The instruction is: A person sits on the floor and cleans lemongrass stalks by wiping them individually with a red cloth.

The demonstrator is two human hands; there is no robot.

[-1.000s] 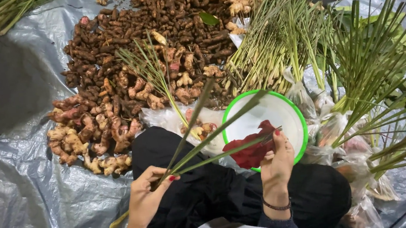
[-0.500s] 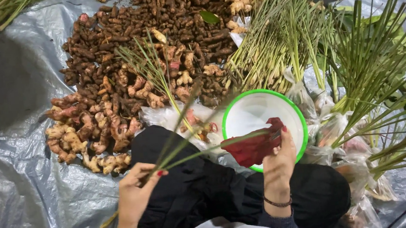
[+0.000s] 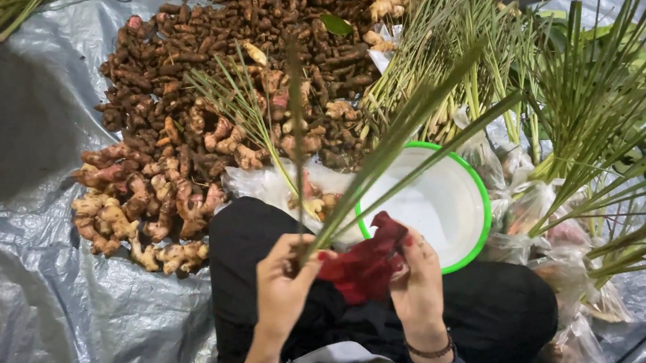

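The left hand (image 3: 281,284) is clenched round the base of a few lemongrass stalks (image 3: 384,160), whose long green blades fan up and to the right over the white bowl with a green rim (image 3: 469,262). The right hand (image 3: 416,287) pinches a crumpled dark red cloth (image 3: 363,268) between thumb and fingers, held against the lower ends of the stalks, above the person's lap in black trousers (image 3: 494,315). The stalks look light and springy, firm near the base and thin and floppy towards the tips, so the thick lower end gives the surest hold; the cloth looks soft and limp and would bunch wherever it is gripped. The grey plastic sheet (image 3: 35,312) on the ground carries a heap of ginger and dark brown roots (image 3: 179,164) to the left, and more bundles of lemongrass (image 3: 445,59) beyond the bowl. Clear plastic bags (image 3: 531,209) lie close on the right, among further green blades that crowd that side.
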